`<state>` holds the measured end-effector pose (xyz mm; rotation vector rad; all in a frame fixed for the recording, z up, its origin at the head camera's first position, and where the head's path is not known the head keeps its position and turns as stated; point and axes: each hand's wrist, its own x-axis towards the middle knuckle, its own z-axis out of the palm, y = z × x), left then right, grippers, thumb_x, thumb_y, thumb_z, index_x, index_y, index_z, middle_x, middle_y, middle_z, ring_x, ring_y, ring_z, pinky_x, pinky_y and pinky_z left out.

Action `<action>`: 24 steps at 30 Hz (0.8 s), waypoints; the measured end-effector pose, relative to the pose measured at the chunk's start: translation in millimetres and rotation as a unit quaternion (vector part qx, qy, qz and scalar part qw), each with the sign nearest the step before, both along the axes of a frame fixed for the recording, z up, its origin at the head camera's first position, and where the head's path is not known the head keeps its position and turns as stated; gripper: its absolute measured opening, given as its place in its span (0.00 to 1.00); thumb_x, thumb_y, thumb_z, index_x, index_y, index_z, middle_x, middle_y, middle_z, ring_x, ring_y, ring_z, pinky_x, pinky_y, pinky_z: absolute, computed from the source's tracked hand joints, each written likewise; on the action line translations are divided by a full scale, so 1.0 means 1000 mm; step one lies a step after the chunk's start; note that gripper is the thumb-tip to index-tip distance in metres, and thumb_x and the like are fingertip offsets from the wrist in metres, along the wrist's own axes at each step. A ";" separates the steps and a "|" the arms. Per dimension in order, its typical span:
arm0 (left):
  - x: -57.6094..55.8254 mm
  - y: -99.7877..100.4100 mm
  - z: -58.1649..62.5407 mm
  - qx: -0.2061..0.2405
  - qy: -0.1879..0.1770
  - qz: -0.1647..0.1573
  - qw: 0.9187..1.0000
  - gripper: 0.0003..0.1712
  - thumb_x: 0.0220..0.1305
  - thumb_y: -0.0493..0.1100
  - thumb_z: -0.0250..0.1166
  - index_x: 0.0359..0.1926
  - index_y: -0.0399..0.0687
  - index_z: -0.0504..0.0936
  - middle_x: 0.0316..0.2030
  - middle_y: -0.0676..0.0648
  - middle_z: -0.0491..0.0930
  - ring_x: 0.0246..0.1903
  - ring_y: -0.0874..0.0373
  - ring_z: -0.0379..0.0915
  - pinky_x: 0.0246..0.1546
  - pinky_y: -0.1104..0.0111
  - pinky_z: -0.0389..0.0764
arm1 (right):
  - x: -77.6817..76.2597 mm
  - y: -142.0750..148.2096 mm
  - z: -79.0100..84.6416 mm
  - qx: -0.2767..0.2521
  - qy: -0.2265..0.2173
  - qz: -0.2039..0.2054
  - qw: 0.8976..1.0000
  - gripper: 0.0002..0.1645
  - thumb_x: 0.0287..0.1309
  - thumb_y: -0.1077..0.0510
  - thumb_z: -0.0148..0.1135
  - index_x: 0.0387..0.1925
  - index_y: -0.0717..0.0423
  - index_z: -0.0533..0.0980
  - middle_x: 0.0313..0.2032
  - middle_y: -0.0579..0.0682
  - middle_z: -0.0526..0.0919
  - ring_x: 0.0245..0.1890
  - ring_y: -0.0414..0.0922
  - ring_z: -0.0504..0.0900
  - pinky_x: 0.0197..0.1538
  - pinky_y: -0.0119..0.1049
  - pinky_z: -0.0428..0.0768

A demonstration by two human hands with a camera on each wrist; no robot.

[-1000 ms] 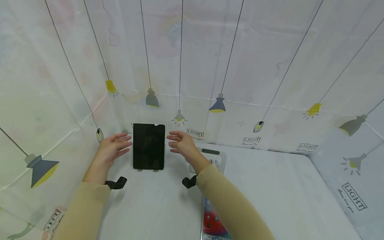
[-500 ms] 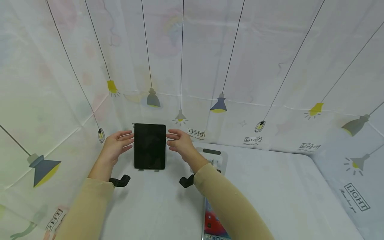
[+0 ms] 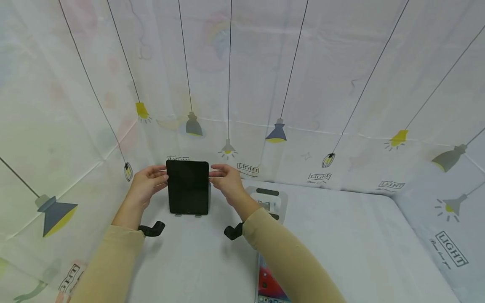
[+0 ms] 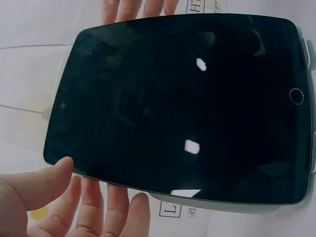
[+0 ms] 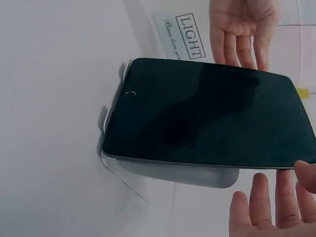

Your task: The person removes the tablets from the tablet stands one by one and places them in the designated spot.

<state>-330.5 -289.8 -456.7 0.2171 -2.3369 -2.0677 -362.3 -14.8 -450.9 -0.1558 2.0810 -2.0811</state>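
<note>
A tablet [image 3: 188,188] with a black screen and a home button stands nearly upright toward the back left of the table. Its lower edge sits in the small lips of a light grey tablet stand [image 5: 217,178], while its upper part leans forward, away from the stand's back plate. My left hand [image 3: 143,186] grips the upper left edge, thumb on the front and fingers behind, as the left wrist view shows. On the opposite edge my right hand [image 3: 229,182] pinches the tablet, its thumb [image 5: 308,175] at the front rim.
Right of the tablet lies a white item with dark grey strips [image 3: 267,192], partly behind my right forearm. Nearer, a flat box or panel [image 3: 269,282] with a colourful tablet-screen picture is half covered by my sleeve. A printed white curtain [image 3: 341,84] rises behind the table.
Both hands have closed in from beside the tablet and taken hold of its side edges. The tablet's top has tipped forward, away from the stand.
</note>
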 end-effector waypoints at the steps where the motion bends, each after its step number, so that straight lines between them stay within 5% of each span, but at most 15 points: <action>1: 0.000 0.000 0.001 0.003 -0.001 0.000 1.000 0.29 0.72 0.42 0.64 0.71 0.45 0.69 0.53 0.49 0.77 0.51 0.59 0.80 0.64 0.58 0.80 | 0.000 -0.001 -0.001 -0.005 0.002 -0.003 1.000 0.25 0.63 0.70 0.64 0.60 0.53 0.78 0.48 0.55 0.87 0.49 0.47 0.87 0.61 0.47 0.85; 8: 0.001 -0.002 -0.003 0.007 0.007 0.000 1.000 0.23 0.70 0.43 0.68 0.63 0.48 0.73 0.45 0.56 0.79 0.44 0.63 0.81 0.56 0.61 0.86 | 0.003 -0.006 -0.003 -0.026 0.003 -0.011 1.000 0.19 0.60 0.70 0.68 0.51 0.54 0.83 0.43 0.53 0.85 0.41 0.42 0.86 0.50 0.40 0.89; 15: 0.001 0.001 -0.005 0.000 0.034 -0.011 0.999 0.18 0.69 0.44 0.69 0.57 0.48 0.77 0.43 0.57 0.79 0.44 0.62 0.79 0.50 0.65 0.87 | 0.008 -0.006 0.003 -0.028 -0.002 -0.021 0.999 0.14 0.60 0.71 0.68 0.47 0.58 0.83 0.43 0.54 0.83 0.42 0.45 0.85 0.56 0.53 0.87; 24: 0.005 0.002 -0.003 0.006 0.035 0.001 0.999 0.17 0.68 0.46 0.70 0.55 0.51 0.78 0.44 0.57 0.78 0.45 0.62 0.78 0.49 0.67 0.87 | 0.009 -0.008 0.000 -0.031 0.014 -0.035 0.999 0.12 0.60 0.69 0.68 0.45 0.54 0.84 0.42 0.52 0.83 0.41 0.45 0.86 0.52 0.52 0.88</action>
